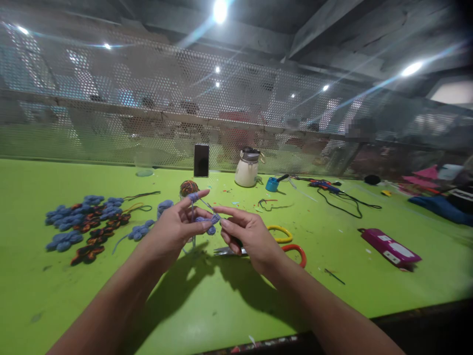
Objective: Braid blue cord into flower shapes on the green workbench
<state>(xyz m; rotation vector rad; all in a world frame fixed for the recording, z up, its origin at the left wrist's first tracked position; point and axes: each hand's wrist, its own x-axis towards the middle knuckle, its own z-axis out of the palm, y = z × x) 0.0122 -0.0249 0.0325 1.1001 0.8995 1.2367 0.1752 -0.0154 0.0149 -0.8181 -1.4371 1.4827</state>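
One green tabletop [111, 320] spreads beneath the left hand [177, 222] and right hand [248, 229]. One pair of scissors [226, 251] lies under the right; one phone [201, 160] stands by the back edge. Above the middle, left fingers pinch one blue crochet piece [215, 218]; right fingers bunch against it, grip unclear.

Workshop, apparently — green worktable [207, 315], perforated partition [166, 88], bare ceiling beams [325, 27].

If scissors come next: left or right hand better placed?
Probably the right hand: it sits nearer the scissors, partly covering them in view; the left hand has blue yarn looped around a finger.
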